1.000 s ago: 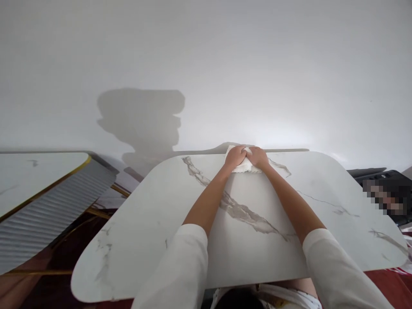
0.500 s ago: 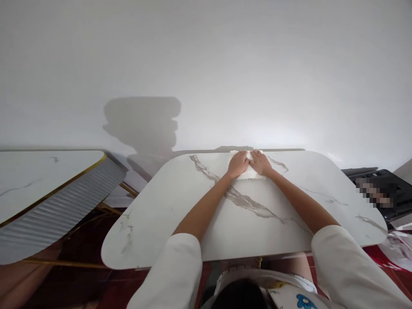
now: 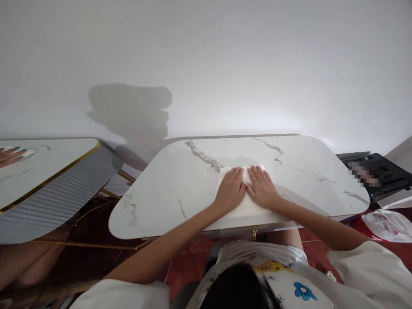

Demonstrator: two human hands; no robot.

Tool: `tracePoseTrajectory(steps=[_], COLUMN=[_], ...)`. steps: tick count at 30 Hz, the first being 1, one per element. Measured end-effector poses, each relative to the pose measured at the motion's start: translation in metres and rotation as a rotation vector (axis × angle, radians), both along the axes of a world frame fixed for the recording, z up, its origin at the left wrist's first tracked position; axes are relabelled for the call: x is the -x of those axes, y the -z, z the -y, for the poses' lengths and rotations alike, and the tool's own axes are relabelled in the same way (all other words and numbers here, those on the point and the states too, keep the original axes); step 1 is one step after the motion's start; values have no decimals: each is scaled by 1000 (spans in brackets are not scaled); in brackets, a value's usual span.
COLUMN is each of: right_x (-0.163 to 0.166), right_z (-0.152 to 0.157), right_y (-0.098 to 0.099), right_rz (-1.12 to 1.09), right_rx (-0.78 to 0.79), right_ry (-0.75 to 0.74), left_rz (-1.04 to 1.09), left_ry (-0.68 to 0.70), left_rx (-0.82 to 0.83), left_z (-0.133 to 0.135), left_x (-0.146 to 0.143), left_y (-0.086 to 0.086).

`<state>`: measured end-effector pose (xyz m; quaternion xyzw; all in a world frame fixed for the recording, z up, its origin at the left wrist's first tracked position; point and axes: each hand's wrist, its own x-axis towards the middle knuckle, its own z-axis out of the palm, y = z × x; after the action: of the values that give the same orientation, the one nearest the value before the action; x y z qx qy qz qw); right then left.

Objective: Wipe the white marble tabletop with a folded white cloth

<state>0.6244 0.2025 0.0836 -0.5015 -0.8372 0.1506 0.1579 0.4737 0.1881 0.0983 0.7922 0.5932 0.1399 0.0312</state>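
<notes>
A folded white cloth (image 3: 247, 210) lies flat on the white marble-patterned tabletop (image 3: 180, 176), close to its near edge. My left hand (image 3: 231, 187) presses down on the left part of the cloth, palm down with fingers stretched out. Beside it, my right hand (image 3: 261, 185) lies flat on the right part. The two thumbs meet or nearly meet in the middle. Neither hand is gripping; the cloth sticks out beyond the fingertips and below the wrists.
A second marble-patterned table (image 3: 61, 150) with a gold edge stands at the left, another person's hand (image 3: 11, 156) on it. To the right are a black case-like object (image 3: 391, 171), partly blurred out, and a clear plastic bag (image 3: 388, 225). A pale wall (image 3: 225, 64) rises behind.
Both hands have drawn the cloth from the table's far edge toward me, elbows now bent outward. The view has tilted slightly down. Another person's hand has appeared on the left table.
</notes>
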Motion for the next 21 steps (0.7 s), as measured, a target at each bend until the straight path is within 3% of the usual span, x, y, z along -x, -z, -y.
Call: tracePoseTrajectory(steps=[6, 10, 15, 21], right_x=[-17, -27, -36, -40], right_z=[68, 89, 74, 16], right_y=[2, 6, 5, 0], right_rz=[-79, -62, -35, 31], right_rx=[-43, -61, -46, 3], right_ry=[29, 87, 39, 4], left_rz=[71, 91, 123, 120], left_ry=[-22, -12, 26, 44], left_rx=[-3, -25, 4, 64], left_z=[69, 86, 67, 12], left_x=[-14, -27, -35, -35], left_y=[-2, 2, 4, 1])
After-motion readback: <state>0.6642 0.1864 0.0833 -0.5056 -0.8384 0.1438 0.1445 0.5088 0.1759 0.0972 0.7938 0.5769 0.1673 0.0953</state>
